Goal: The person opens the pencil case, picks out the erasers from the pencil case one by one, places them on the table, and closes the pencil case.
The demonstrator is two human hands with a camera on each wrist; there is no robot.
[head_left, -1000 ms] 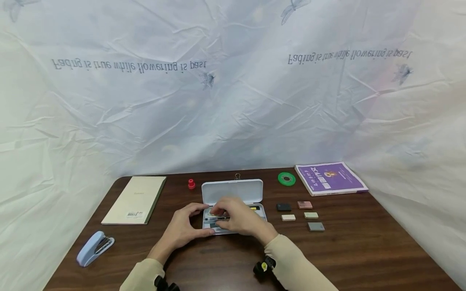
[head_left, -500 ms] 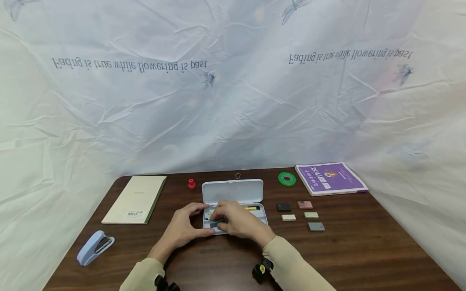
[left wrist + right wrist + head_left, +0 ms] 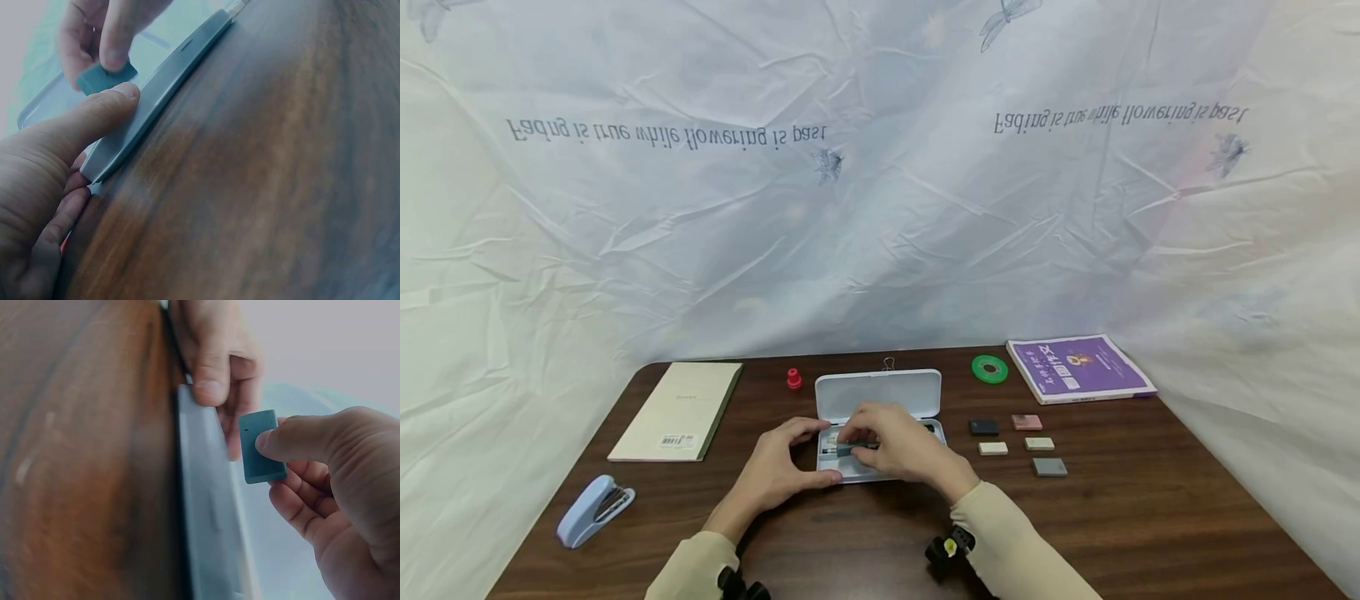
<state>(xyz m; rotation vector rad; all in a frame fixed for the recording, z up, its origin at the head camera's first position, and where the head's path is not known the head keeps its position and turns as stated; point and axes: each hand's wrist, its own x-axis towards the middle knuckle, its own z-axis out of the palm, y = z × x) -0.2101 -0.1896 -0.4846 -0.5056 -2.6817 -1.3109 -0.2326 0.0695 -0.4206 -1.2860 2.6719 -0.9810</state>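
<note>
An open white pencil case (image 3: 877, 392) lies at the middle of the table with its lid tipped back. My left hand (image 3: 775, 468) grips its left end, the thumb on the front edge. Over the tray, my right hand (image 3: 906, 446) pinches a dark grey-green eraser (image 3: 261, 465) between thumb and fingers. In the left wrist view the eraser (image 3: 100, 78) is just beyond my left thumb. A pen lies in the tray, mostly hidden by my right hand.
Right of the case lie several small erasers (image 3: 994, 448) and a green tape roll (image 3: 977, 370). A purple book (image 3: 1078, 367) is at the back right. To the left are a cream notebook (image 3: 679, 408), a blue stapler (image 3: 583, 510) and a small red object (image 3: 793, 380). A binder clip (image 3: 889, 363) is behind the lid.
My right hand reached down to the eraser in the tray, pinched it, then rose slightly up and to the right with it. My left hand stayed on the case.
</note>
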